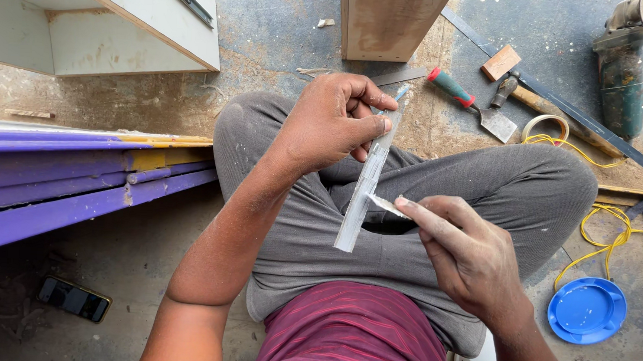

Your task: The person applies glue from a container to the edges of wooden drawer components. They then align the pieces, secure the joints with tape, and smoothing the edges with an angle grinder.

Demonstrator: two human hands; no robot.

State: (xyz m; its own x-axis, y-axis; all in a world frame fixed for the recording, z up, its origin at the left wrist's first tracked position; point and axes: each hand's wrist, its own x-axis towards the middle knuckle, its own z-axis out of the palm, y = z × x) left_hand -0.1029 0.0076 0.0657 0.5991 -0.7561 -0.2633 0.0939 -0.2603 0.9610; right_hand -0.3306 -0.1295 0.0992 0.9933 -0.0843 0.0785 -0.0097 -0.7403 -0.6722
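I sit cross-legged on the floor. My left hand grips the upper end of a long narrow pale strip that slants down over my lap. My right hand pinches a small thin white sliver against the strip's middle, held between thumb and forefinger. The strip's lower end hangs free above my grey trousers.
A purple board edge runs along the left, with a phone on the floor below it. A white cabinet box stands at top left. A scraper, hammer, tape roll, angle grinder, yellow cord and blue lid lie at right.
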